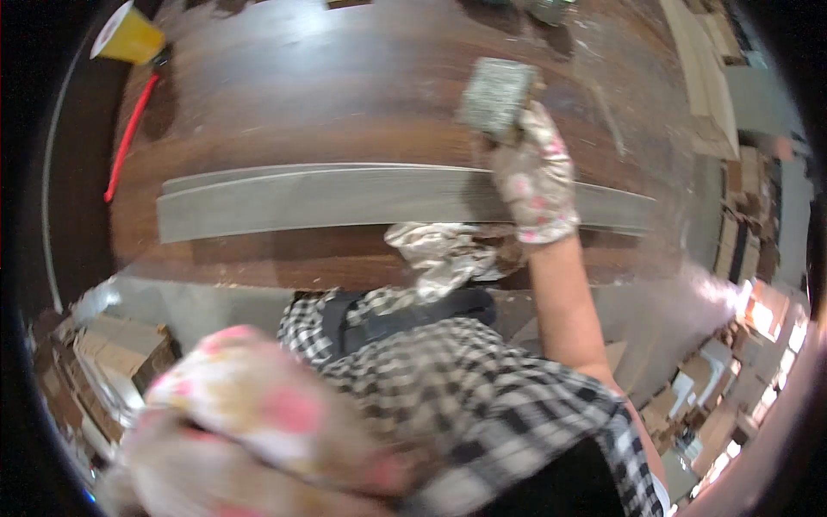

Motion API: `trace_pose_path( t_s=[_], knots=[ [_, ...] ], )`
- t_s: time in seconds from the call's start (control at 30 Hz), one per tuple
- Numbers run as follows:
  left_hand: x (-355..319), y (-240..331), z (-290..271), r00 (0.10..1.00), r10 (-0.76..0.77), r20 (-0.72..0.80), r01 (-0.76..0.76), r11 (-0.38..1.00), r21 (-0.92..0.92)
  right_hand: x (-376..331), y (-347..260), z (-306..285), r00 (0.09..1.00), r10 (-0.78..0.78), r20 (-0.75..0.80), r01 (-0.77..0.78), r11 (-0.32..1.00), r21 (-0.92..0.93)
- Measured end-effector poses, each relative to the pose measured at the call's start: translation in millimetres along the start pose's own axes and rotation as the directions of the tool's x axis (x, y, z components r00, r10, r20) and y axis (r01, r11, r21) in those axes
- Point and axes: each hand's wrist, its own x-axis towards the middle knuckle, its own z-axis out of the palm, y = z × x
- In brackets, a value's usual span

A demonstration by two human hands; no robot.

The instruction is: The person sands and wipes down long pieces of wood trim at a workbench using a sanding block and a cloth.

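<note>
My right hand [532, 181], in a pale glove with pink flower prints, reaches over the brown table. Its fingers are closed round a rectangular block [498, 93] with a rough grey-green face; I cannot make out its exact kind. Beneath the wrist lie long thin grey strips [293, 202], stacked slightly askew across the table. My left hand [258, 422], gloved in the same print, is large and blurred at the lower left, near my checked shirt. Motion smears its fingers, and whether it holds anything does not show.
A crumpled whitish cloth [439, 250] lies at the table's near edge. At the far left are a yellow cup [129, 39] and a thin red rod [131, 138]. Wooden boards [706, 86] stand at the right; cardboard boxes [125, 349] sit below left.
</note>
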Motion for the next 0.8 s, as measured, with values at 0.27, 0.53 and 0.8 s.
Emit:
trace_pose_path(
  t_s=[0.27,0.53,0.8],
  knots=[
    [33.4,18.5,-9.9,0.863,-0.41,0.294,0.491,0.816,-0.304,-10.2,-2.8,-17.9,0.997,-0.042,-0.065,0.046,0.996,0.076],
    [86.9,12.4,-7.6,0.402,0.1,0.91,0.011,0.993,-0.114,-27.2,-15.9,-18.4,0.979,-0.086,0.183,0.033,0.962,0.272],
    [28.5,-95.1,25.0,0.459,-0.515,0.724,0.08,0.835,0.544,-61.7,-29.7,-96.8,0.983,-0.174,0.065,0.126,0.882,0.455]
  ],
)
